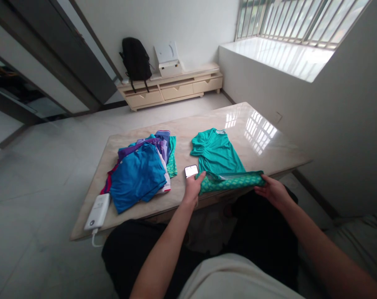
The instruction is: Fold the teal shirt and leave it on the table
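A green T-shirt (221, 151) lies on the marble table, its collar pointing away from me. Its patterned lower part is turned up at the table's near edge, with a pale strip of the inside showing. My left hand (193, 189) pinches the left end of that hem, close to a phone (191, 170) with a lit screen. At the other end, my right hand (273, 190) grips the hem's right corner between thumb and fingers. Left of the shirt sits a pile of clothes (138, 174), blue on top, with purple, white, red and green pieces under it.
A white power bank (97, 211) with a cable lies at the left corner of the marble table (269, 155). Beyond stands a low cabinet (176, 89) carrying a black backpack (136, 60) and a white box (168, 58). A wall and barred window (300, 20) are on the right.
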Action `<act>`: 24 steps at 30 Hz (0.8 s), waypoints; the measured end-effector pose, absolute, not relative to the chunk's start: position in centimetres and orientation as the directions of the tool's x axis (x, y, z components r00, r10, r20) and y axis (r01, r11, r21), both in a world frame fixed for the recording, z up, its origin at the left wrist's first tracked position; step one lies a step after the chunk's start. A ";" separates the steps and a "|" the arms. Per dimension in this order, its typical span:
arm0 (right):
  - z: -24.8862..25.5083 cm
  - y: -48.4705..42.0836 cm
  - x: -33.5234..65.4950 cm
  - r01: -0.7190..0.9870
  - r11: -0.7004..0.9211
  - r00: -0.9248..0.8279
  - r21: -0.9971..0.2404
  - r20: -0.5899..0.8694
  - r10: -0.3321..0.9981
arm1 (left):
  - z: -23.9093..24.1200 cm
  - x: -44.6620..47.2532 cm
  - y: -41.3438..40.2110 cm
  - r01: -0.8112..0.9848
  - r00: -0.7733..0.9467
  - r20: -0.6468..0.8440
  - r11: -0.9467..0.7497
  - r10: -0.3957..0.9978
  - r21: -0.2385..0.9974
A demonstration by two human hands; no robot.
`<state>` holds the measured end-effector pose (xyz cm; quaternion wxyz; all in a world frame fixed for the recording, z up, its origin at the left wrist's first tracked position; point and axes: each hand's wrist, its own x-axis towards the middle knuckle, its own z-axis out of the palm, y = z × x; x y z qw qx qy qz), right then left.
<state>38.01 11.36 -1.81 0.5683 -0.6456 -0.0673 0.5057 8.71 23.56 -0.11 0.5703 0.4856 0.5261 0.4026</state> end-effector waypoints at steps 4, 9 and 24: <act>-1.9 11.2 37.8 -0.510 -0.374 0.449 -0.775 -0.610 0.653 | -1.9 8.5 23.7 -0.009 0.244 -0.299 0.310 0.923 0.951; -1.7 9.8 37.7 -0.478 -0.293 0.464 -0.828 -0.522 0.716 | -2.5 6.5 22.6 0.002 0.333 -0.249 0.264 0.909 0.965; 3.8 22.6 42.4 -0.316 -0.107 0.524 -0.943 -0.267 0.809 | 5.0 8.0 37.9 0.357 0.462 0.154 -0.342 0.874 0.869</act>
